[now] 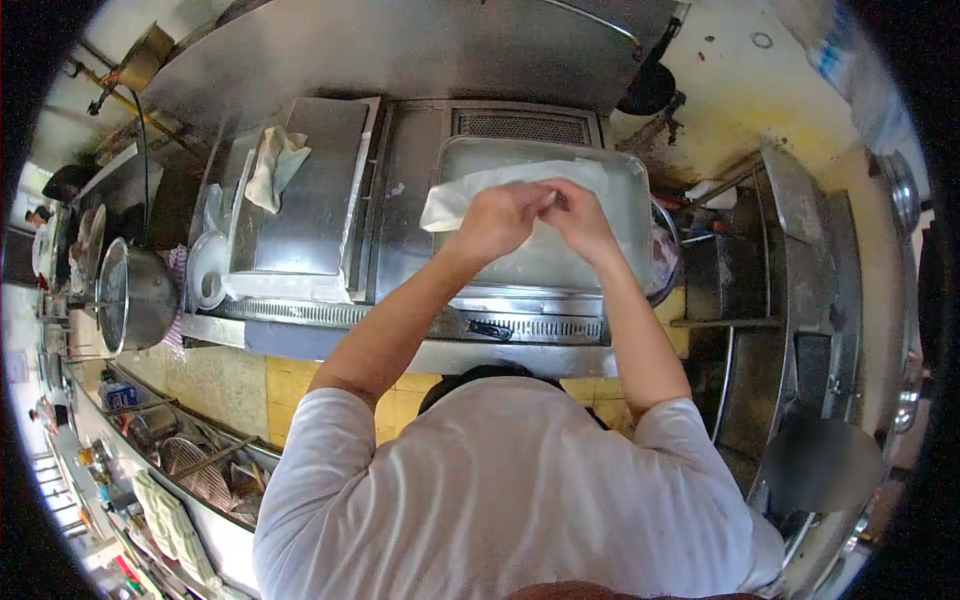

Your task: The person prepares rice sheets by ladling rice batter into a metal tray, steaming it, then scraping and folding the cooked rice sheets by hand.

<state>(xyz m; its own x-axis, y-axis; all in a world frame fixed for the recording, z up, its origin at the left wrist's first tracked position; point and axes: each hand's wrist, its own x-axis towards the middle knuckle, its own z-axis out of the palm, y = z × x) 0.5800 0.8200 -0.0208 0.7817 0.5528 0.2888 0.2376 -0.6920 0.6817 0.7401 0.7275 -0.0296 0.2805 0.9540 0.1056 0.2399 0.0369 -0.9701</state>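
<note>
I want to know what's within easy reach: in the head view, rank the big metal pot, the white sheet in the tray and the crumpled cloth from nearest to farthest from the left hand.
From the left hand:
1. White sheet, right by it.
2. Crumpled cloth, left, on the steel panel.
3. Big metal pot, far left.
</note>
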